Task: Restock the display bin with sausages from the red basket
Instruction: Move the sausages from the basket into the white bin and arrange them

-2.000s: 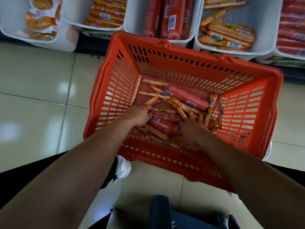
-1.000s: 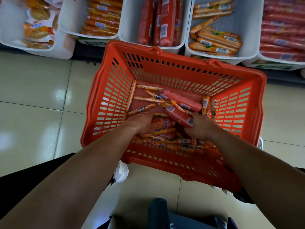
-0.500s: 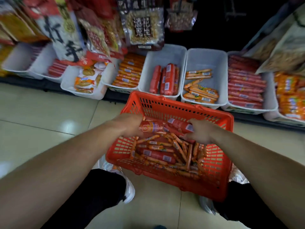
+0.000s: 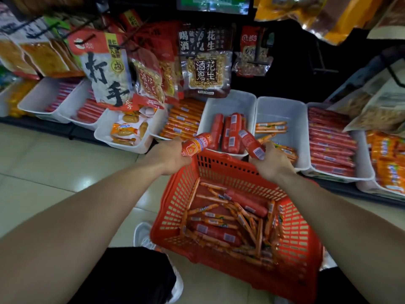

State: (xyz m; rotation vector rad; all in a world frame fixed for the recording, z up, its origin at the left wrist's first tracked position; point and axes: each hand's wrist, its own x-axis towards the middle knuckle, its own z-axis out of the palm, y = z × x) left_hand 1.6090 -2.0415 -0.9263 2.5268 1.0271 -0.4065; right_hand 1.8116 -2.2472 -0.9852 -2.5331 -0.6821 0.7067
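Observation:
The red basket (image 4: 175,207) stands on the floor in front of me, holding several thin orange sausages and a few thick red ones (image 4: 245,202). My left hand (image 4: 168,156) grips a thick red sausage (image 4: 196,144) above the basket's far left corner. My right hand (image 4: 271,161) grips another thick red sausage (image 4: 251,143) above the far right rim. Both sausages point at the white display bin (image 4: 228,102), which holds a few thick red sausages (image 4: 228,132) standing side by side.
More white bins line the low shelf: orange sausages (image 4: 184,121) to the left, thin orange sticks (image 4: 271,127) and red sausages (image 4: 331,141) to the right. Snack bags (image 4: 105,73) hang above the bins. My shoe (image 4: 142,235) is beside the basket.
Both hands have lifted out of the basket, each carrying a thick red sausage, and moved forward over its far rim toward the bins. My view has tilted up to the shelf.

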